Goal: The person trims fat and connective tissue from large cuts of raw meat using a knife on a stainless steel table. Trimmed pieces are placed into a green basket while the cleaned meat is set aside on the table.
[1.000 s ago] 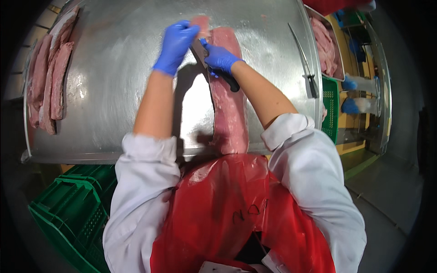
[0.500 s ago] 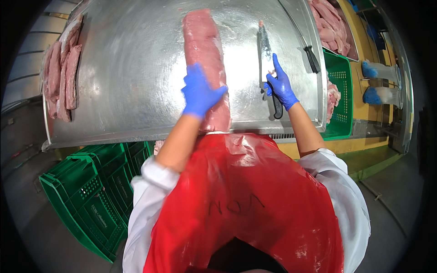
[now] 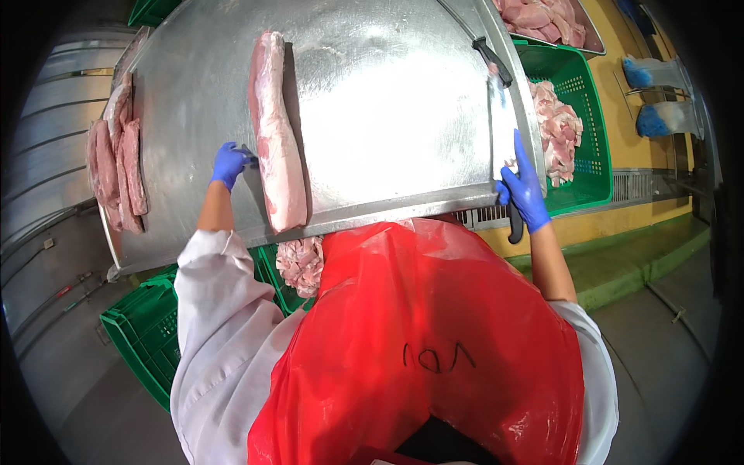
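Observation:
My left hand [image 3: 232, 164], in a blue glove, is just left of a long pork loin [image 3: 277, 155], holding nothing, with fingers apart and slightly bent. The loin lies lengthwise on the steel table [image 3: 194, 93], pale fatty side showing, its near end by the front edge. Along the table's right side my gloved right hand [image 3: 524, 194] grips a large black-handled knife [image 3: 514, 227], index finger stretched beside the blade, which points away from me. Beyond its tip lies a thin black-handled tool [image 3: 494, 60], a steel or narrow blade.
Long meat pieces [image 3: 116, 167] are piled at the table's left. On the right are a tray of meat cuts [image 3: 542, 17], a green crate [image 3: 589, 155] with trimmings and blue-and-white bundles [image 3: 655, 116]. Below the table, green crates [image 3: 136, 325], trimmings [image 3: 301, 263].
The loin is turned pale side up and sits further left in the picture. My left hand has released it and moved left. My right hand, with the knife, has shifted right. The view has shifted.

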Available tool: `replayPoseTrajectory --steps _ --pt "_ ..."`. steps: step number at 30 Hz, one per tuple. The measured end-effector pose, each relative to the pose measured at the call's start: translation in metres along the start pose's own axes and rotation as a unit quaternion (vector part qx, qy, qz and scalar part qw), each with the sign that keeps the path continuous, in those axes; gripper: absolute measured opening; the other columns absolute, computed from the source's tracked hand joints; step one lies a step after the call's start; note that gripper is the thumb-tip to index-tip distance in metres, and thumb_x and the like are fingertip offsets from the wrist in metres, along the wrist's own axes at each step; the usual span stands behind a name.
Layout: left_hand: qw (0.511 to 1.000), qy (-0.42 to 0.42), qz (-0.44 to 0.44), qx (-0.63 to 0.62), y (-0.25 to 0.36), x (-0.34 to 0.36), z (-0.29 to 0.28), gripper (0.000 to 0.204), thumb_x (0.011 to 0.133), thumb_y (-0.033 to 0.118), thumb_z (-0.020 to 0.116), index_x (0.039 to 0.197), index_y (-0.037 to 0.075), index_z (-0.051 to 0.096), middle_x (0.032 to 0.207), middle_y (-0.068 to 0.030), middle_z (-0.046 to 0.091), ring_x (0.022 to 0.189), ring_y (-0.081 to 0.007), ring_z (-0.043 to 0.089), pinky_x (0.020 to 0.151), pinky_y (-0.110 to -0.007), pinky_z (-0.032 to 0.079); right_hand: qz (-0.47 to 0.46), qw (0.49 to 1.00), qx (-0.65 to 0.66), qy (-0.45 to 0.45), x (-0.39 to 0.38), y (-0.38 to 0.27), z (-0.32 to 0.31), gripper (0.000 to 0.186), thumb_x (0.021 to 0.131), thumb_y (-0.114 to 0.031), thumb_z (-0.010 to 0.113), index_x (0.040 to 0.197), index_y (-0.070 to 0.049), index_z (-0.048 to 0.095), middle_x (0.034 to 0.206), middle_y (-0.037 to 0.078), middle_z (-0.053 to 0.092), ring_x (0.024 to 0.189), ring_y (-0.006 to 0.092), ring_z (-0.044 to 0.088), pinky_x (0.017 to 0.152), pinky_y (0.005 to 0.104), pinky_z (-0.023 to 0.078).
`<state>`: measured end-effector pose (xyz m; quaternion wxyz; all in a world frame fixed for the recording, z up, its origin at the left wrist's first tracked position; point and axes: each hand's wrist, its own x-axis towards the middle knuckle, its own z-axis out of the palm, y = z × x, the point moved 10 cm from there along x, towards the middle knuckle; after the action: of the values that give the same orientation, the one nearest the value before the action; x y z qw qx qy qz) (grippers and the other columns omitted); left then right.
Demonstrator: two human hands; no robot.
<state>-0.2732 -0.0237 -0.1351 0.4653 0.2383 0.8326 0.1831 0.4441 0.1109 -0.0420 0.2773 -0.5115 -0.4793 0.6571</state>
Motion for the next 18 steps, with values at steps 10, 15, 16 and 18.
replayPoseTrajectory --steps 10,15,16,18 --pt "0.987 0.006 0.161 -0.002 0.133 -0.066 0.082 0.096 0.069 0.026 0.083 0.147 -0.003 0.036 0.129 -0.0203 0.060 0.115 -0.0281 0.062 0.100 -0.039 0.049 0.016 0.999 -0.041 0.008 -0.002 0.003 -0.006 0.078 0.095 0.002 0.052 0.160 -0.023 0.016 0.084 0.004 0.058 0.059 0.0072 0.056 0.048 0.0219 0.050" --pt "0.965 0.125 0.146 0.179 0.123 -0.055 0.004 0.074 0.071 0.019 0.078 0.135 -0.003 0.048 0.124 -0.0224 0.063 0.114 -0.0315 0.062 0.097 -0.040 0.049 0.008 0.999 -0.005 -0.034 0.008 -0.007 0.031 0.080 0.096 0.000 0.053 0.160 -0.022 0.012 0.089 0.004 0.057 0.060 0.0087 0.057 0.048 0.0224 0.052" --pt "0.917 0.271 0.189 0.223 0.128 -0.070 -0.007 0.076 0.070 0.022 0.079 0.134 -0.003 0.049 0.127 -0.0257 0.061 0.116 -0.0355 0.061 0.098 -0.041 0.050 0.000 1.000 0.004 -0.028 0.011 -0.006 0.038 0.080 0.096 0.000 0.054 0.160 -0.021 0.011 0.088 0.003 0.057 0.060 0.0090 0.058 0.048 0.0224 0.052" --pt "0.782 0.387 0.235 0.429 0.130 -0.099 0.029 0.087 0.063 0.031 0.086 0.133 -0.002 0.046 0.126 -0.0283 0.058 0.118 -0.0421 0.058 0.098 -0.044 0.050 0.021 1.000 -0.005 -0.017 0.018 0.019 0.037 0.075 0.096 -0.002 0.056 0.158 -0.015 0.017 0.089 0.004 0.057 0.063 0.0097 0.059 0.048 0.0231 0.053"
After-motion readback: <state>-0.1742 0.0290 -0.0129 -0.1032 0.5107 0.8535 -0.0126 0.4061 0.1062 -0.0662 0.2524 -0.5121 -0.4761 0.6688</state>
